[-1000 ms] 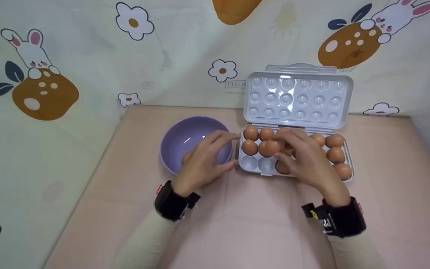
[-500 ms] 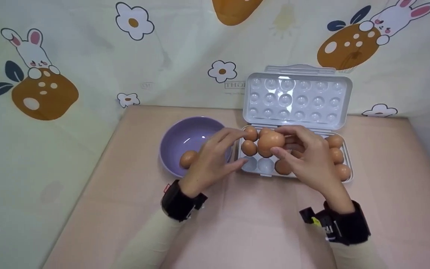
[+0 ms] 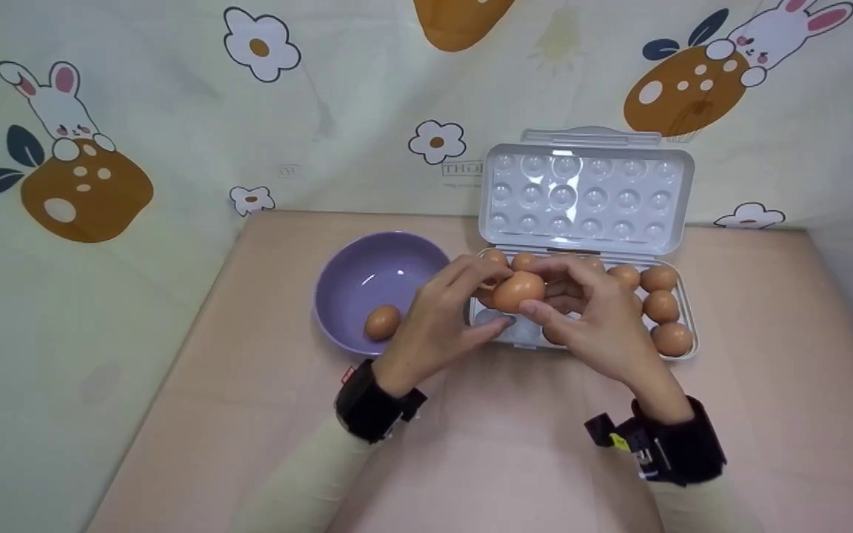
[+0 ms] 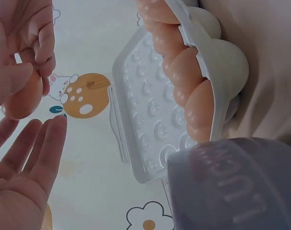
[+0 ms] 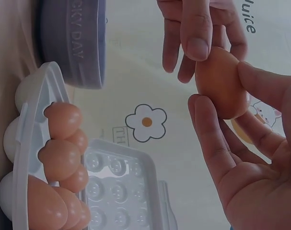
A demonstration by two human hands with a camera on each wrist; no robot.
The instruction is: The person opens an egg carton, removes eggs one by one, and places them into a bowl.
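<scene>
My right hand (image 3: 545, 292) pinches a brown egg (image 3: 519, 291) between thumb and fingers, lifted over the left end of the white egg tray (image 3: 687, 314). My left hand (image 3: 482, 300) has come up against it from the left. In the right wrist view its thumb tip touches the egg (image 5: 219, 81). In the left wrist view the left fingers (image 4: 40, 143) lie straight just below the egg (image 4: 20, 98), not closed round it. A purple bowl (image 3: 367, 274) left of the tray holds one egg (image 3: 382, 323).
The tray's clear lid (image 3: 586, 196) stands open against the back cloth wall. Several eggs (image 3: 660, 305) fill the tray's back and right pockets. The pink table (image 3: 515, 459) is walled on three sides by the printed cloth (image 3: 175, 111).
My right hand lifted an egg out of the tray and carried it left. My left hand left the bowl, uncovering the egg in it, and moved right to meet the held egg.
</scene>
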